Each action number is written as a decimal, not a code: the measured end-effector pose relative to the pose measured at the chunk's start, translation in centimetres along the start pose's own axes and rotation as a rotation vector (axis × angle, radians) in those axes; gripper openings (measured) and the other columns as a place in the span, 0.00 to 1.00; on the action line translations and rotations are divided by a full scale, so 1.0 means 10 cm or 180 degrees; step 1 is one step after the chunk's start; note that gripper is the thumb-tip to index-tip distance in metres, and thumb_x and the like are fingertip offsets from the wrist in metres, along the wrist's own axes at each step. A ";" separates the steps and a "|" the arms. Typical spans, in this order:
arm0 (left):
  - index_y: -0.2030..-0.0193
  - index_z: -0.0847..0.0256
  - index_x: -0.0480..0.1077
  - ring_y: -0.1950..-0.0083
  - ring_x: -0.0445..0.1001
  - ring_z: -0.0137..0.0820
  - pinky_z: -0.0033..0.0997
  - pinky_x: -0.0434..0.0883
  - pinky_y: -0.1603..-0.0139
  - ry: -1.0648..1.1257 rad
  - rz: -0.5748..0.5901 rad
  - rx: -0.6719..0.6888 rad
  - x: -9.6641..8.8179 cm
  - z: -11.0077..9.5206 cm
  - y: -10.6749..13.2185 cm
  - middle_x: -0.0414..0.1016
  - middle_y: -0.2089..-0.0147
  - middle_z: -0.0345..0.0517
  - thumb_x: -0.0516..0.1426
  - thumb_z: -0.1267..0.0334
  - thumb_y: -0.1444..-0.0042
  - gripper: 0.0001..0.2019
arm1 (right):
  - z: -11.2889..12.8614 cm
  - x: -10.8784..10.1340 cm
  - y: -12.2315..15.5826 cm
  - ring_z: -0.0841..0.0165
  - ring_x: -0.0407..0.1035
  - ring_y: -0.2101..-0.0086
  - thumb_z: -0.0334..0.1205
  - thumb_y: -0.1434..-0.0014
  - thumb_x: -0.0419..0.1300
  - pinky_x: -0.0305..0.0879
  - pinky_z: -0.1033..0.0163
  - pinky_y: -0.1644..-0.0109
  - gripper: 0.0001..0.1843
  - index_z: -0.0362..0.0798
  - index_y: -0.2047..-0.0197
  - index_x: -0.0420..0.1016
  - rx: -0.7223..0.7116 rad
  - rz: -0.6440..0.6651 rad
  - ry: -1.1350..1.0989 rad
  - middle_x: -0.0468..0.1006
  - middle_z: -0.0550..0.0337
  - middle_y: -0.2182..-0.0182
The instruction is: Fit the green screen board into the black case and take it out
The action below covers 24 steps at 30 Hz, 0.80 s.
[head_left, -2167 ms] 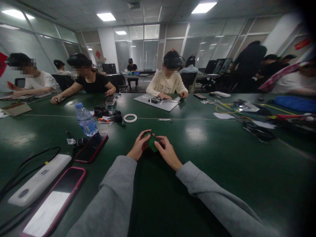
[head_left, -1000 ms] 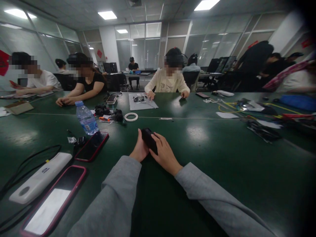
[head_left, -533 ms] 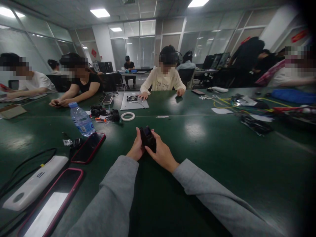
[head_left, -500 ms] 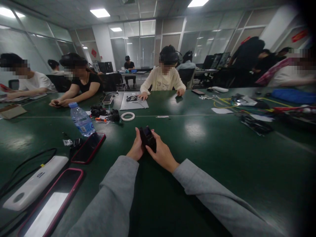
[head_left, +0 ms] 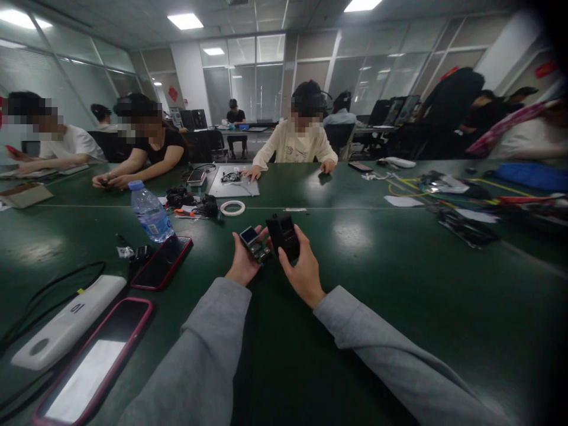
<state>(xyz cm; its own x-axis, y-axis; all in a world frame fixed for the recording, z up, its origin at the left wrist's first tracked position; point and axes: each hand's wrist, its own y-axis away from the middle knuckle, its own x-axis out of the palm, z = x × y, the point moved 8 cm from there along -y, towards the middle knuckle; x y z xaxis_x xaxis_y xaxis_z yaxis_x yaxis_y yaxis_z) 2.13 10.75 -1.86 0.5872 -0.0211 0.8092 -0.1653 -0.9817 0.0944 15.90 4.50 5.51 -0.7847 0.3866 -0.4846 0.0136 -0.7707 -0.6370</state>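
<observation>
In my left hand (head_left: pixel 243 261) lies a small circuit board (head_left: pixel 254 244) with a dark screen at its upper end. The thumb runs along its left edge and the fingers pass behind it. My right hand (head_left: pixel 305 266) grips a black plastic casing (head_left: pixel 283 235) by its sides, thumb in front and fingers at the far right edge. Casing and board are apart, side by side above the green table (head_left: pixel 381 307). The casing's far side is hidden from me.
To the left are a water bottle (head_left: pixel 151 213), two red-edged phones (head_left: pixel 163 263), a white handheld device (head_left: pixel 68 322) and black cables. Ahead lie a tape roll (head_left: pixel 232 208) and black parts (head_left: pixel 199 204). A person (head_left: pixel 295 142) sits opposite; loose wires (head_left: pixel 426 186) lie at the right.
The black casing has come away from the circuit board. My right hand has moved up and right with the casing, while the board now shows in my left hand.
</observation>
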 end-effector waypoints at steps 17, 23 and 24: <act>0.45 0.59 0.67 0.49 0.72 0.42 0.42 0.69 0.51 -0.0168 0.0240 -0.0465 0.14 0.11 0.11 0.74 0.51 0.53 0.43 0.33 0.48 0.37 | -0.16 0.12 -0.03 0.60 0.57 0.43 0.39 0.41 0.54 0.60 0.49 0.40 0.34 0.48 0.34 0.48 -0.0003 0.0247 0.0159 0.59 0.51 0.41; 0.47 0.59 0.69 0.48 0.72 0.42 0.42 0.69 0.51 -0.0151 0.0300 -0.0498 0.12 0.12 0.09 0.75 0.52 0.53 0.43 0.32 0.49 0.36 | -0.28 0.19 -0.04 0.57 0.59 0.45 0.39 0.45 0.58 0.62 0.49 0.43 0.39 0.46 0.34 0.46 0.0094 0.0319 0.0154 0.59 0.47 0.44; 0.47 0.59 0.69 0.49 0.72 0.42 0.42 0.69 0.51 -0.0157 0.0318 -0.0501 0.13 0.12 0.09 0.75 0.53 0.53 0.43 0.32 0.49 0.36 | -0.30 0.20 -0.04 0.57 0.59 0.46 0.39 0.45 0.59 0.62 0.49 0.43 0.39 0.45 0.34 0.46 0.0119 0.0329 0.0132 0.59 0.47 0.45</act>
<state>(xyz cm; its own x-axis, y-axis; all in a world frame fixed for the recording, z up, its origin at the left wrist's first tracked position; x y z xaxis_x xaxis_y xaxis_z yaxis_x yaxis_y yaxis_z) 3.70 9.56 -1.45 0.5991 -0.1301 0.7901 -0.3445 -0.9326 0.1076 16.17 7.13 2.95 -0.7540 0.3240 -0.5714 0.0695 -0.8256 -0.5599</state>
